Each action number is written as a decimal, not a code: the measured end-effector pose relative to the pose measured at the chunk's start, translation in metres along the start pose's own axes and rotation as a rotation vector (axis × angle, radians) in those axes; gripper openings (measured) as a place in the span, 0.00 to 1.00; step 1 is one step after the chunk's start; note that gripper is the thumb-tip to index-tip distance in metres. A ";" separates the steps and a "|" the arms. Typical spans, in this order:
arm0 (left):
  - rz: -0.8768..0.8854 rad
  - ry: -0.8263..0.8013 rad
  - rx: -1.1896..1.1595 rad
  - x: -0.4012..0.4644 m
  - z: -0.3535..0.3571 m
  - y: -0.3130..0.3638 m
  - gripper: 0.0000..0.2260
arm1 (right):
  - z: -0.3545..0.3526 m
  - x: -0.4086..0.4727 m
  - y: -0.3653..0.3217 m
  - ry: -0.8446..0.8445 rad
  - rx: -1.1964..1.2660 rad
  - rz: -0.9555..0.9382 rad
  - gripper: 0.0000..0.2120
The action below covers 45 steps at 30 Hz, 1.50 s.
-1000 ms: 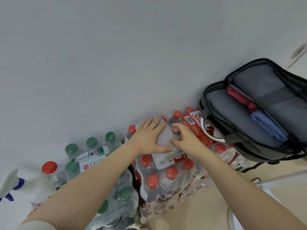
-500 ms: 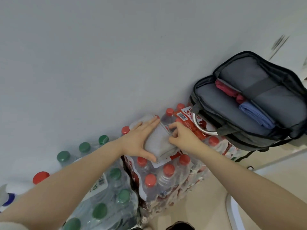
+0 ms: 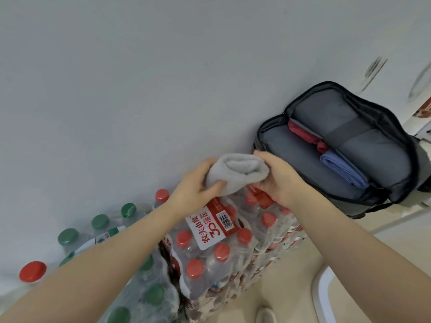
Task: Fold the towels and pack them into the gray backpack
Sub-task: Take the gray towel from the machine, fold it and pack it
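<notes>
- Left hand [image 3: 194, 186] & right hand [image 3: 278, 180] are both gripping the folded gray towel [image 3: 235, 173], lifting it above the red-cap bottle pack [image 3: 224, 238].
- Gray backpack [image 3: 303, 164] is lying open to the right, red towel [image 3: 305, 135] & blue towel [image 3: 342, 169] packed (gray one left).
- Green-cap bottles [image 3: 100, 229] are sitting far left, by a plain wall [image 3: 140, 78].

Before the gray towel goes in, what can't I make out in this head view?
- Gray towel: both ends hidden by left hand and right hand.
- Gray backpack: depth beneath red towel and blue towel hidden.
- Backpack's right side: cut off by the frame edge.
</notes>
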<state>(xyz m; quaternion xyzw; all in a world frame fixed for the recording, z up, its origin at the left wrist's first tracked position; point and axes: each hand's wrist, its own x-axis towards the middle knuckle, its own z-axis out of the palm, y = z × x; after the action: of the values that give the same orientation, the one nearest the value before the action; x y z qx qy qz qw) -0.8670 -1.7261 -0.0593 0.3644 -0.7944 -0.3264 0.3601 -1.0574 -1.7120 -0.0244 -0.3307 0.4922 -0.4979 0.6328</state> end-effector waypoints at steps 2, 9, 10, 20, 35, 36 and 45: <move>-0.022 0.084 -0.102 0.019 0.005 0.013 0.15 | -0.008 -0.004 -0.015 -0.015 -0.008 -0.115 0.12; 0.038 0.114 -0.345 0.073 0.042 0.050 0.24 | -0.049 -0.007 -0.050 0.164 -0.500 -0.439 0.17; 0.057 0.079 -0.307 0.080 0.049 0.053 0.25 | -0.057 -0.005 -0.052 0.228 -0.508 -0.440 0.17; -0.261 0.129 -0.398 0.136 0.101 0.062 0.26 | -0.160 0.021 -0.068 0.609 -1.829 -0.494 0.25; -0.577 0.093 -0.175 0.185 0.181 0.075 0.34 | -0.198 0.043 -0.139 0.460 -1.795 -0.425 0.19; -0.533 0.071 0.136 0.186 0.184 0.077 0.35 | -0.197 0.042 -0.139 0.440 -1.782 -0.419 0.19; -0.178 -0.318 0.742 0.181 0.182 0.055 0.31 | -0.192 0.044 -0.098 0.459 -1.977 -0.488 0.25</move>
<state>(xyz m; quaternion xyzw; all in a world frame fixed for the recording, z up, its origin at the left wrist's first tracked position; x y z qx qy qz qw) -1.1192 -1.7976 -0.0515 0.4818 -0.8693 -0.0997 0.0474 -1.2691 -1.7686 -0.0053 -0.6891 0.7086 -0.0384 -0.1467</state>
